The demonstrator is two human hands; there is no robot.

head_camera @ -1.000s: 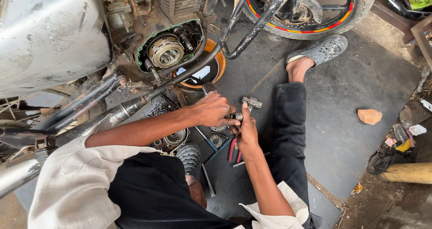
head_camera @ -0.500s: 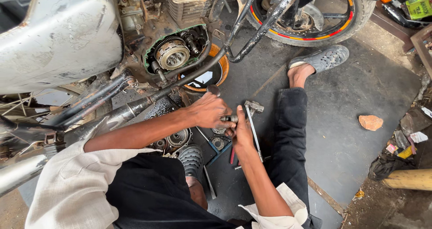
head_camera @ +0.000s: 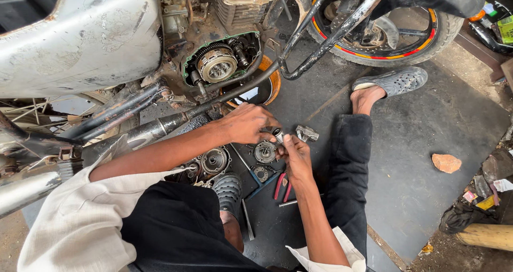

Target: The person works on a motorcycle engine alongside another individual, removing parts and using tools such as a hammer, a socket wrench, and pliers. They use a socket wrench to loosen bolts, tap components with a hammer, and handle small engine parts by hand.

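My left hand (head_camera: 247,123) and my right hand (head_camera: 295,154) meet over the dark floor mat, both pinching a small metal part (head_camera: 278,136) between the fingertips. Just below the hands lies a round toothed clutch piece (head_camera: 264,152). A small metal fitting (head_camera: 307,133) lies on the mat right of the hands. Above them the motorcycle's open engine case shows the round clutch assembly (head_camera: 216,64). Red-handled pliers (head_camera: 281,185) lie under my right wrist.
A silver fuel tank (head_camera: 80,37) fills the upper left. A black frame tube (head_camera: 320,42) slants past the front wheel (head_camera: 398,31). An orange-rimmed pan (head_camera: 270,87) sits under the engine. More round engine parts (head_camera: 215,160) lie by my knee. My right leg stretches to a grey clog (head_camera: 393,81). A pink stone (head_camera: 446,163) lies at right.
My hands have stayed together on the small part with only slight finger shifts. The view has tilted, bringing the engine case lower and nearer the middle.
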